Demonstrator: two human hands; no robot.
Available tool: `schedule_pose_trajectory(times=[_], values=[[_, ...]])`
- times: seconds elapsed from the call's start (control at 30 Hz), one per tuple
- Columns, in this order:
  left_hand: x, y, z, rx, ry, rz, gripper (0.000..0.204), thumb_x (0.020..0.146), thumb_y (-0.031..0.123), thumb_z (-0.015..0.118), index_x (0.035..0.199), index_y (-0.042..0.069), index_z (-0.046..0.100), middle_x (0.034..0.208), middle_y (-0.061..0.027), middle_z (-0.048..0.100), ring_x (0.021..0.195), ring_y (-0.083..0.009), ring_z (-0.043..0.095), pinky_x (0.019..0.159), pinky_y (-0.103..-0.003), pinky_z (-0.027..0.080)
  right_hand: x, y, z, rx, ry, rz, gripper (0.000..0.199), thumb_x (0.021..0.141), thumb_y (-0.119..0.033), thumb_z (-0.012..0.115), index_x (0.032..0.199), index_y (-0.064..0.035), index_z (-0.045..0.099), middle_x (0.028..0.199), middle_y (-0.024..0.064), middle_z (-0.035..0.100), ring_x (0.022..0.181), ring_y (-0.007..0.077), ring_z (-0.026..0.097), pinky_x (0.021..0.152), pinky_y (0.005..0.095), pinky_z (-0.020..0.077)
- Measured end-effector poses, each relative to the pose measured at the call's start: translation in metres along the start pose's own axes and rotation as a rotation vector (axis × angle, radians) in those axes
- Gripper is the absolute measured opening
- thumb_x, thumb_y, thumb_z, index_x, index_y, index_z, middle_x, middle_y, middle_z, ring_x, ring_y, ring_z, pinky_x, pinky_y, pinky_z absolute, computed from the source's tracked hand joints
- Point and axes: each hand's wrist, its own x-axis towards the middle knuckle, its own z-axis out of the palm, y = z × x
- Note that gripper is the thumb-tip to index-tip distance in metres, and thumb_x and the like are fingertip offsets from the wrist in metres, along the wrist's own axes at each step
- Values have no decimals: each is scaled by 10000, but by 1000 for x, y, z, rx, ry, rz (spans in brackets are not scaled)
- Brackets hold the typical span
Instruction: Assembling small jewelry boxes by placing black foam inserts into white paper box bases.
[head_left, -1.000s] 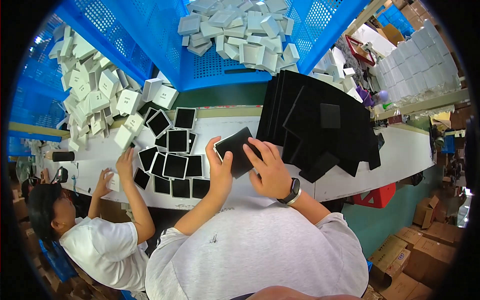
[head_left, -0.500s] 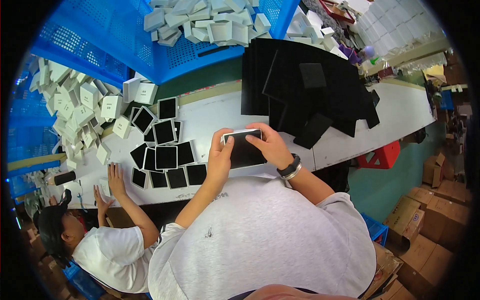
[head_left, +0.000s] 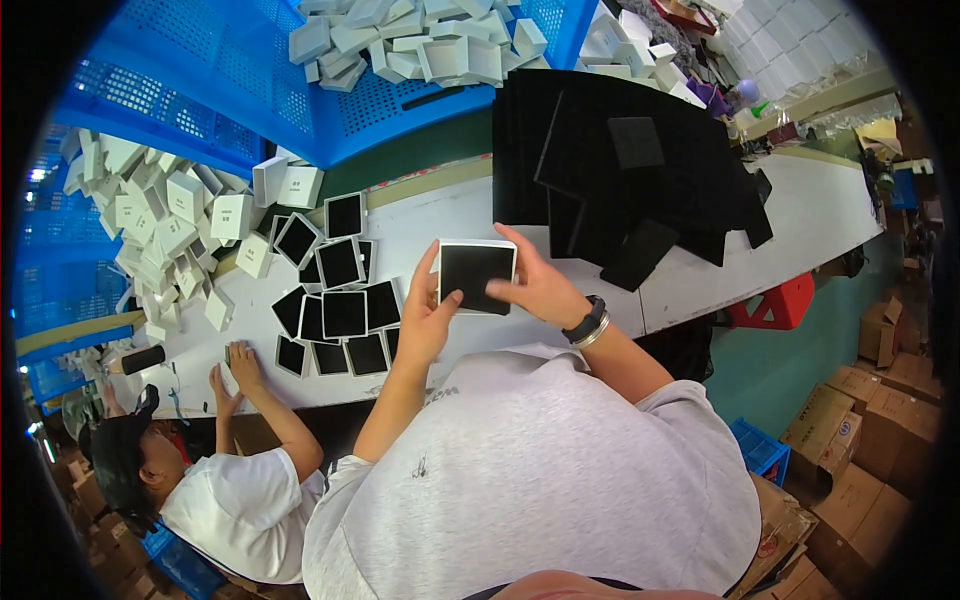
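**Black insert now seated flat in the white box tray**

Head view: both hands meet over the desk [head_left: 700, 250], holding one small white box tray [head_left: 477, 277] between them. The left hand [head_left: 428, 325] grips the tray's left edge, thumb laid on the black insert [head_left: 476, 272] and fingers curled underneath. The right hand [head_left: 535, 288] closes on the right edge, thumb pressing on the insert's lower right corner, fingers wrapped along the far side. A second ago the dark square was tilted and held loose in the fingers; half a second ago it was being brought level between both hands. Now it lies square inside the white rim, a thin white border showing on all sides, so I judge the fitting of this piece to be nearly finished, with only a last press-down left.

The tray is held just above the desk, right beside the cluster of finished trays [head_left: 340, 300] with black faces lying to the left. Beyond the hands a big heap of black foam sheets [head_left: 620, 170] sits on the desk. Further back a blue crate [head_left: 300, 90] holds loose white box parts [head_left: 420, 45], and more white boxes [head_left: 170, 220] spill at far left.

At the lower left a co-worker in a white shirt [head_left: 240, 510] has a hand [head_left: 240, 360] on the desk edge near the finished trays
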Motion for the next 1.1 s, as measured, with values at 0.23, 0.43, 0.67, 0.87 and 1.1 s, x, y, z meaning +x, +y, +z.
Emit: schedule_pose_trajectory(times=[0.23, 0.43, 0.67, 0.87, 1.1], values=[[10, -11, -12, 96, 156, -122, 511, 926, 46, 537, 1409, 121, 387, 940, -18, 588, 736, -48, 502, 662, -179, 414, 10, 7, 17, -441, -4, 109, 941, 755, -25, 725, 1470, -100, 118, 1261, 167, 515, 1080, 220, 574, 902, 334, 489], [24, -36, -30, 197, 245, -109, 408, 946, 77, 524, 1346, 106, 454, 925, -12, 598, 706, -53, 499, 646, -196, 425, 30, 22, 14, -244, -108, 251, 1002, 727, -21, 737, 1471, -93, 70, 1253, 154, 521, 1078, 220, 576, 898, 341, 495], [38, -13, -64, 518, 74, -185, 648, 723, 34, 755, 1306, 100, 479, 1097, -176, 620, 1031, -266, 604, 892, -327, 459, 46, 49, 15, -110, -219, 257, 986, 733, -98, 776, 1467, -120, 118, 1210, 179, 550, 1011, 241, 611, 862, 350, 505], [61, 36, -193, 1608, 224, -106, 671, 657, 63, 761, 1282, 92, 520, 1267, -166, 529, 1183, -345, 480, 986, -433, 401, 22, 73, -42, -1390, -224, 226, 957, 694, -297, 800, 1456, -144, 242, 1404, 213, 346, 1300, 423, 328, 1006, 532, 366], [305, 45, -129, 825, 393, 363, 682, 776, 346, 728, 1308, 9, 466, 1282, -217, 521, 1183, -373, 494, 998, -400, 386, -3, 106, -83, -1290, 64, 243, 790, 681, -178, 763, 1375, -125, 389, 1025, 287, 589, 962, 422, 571, 860, 464, 457]])
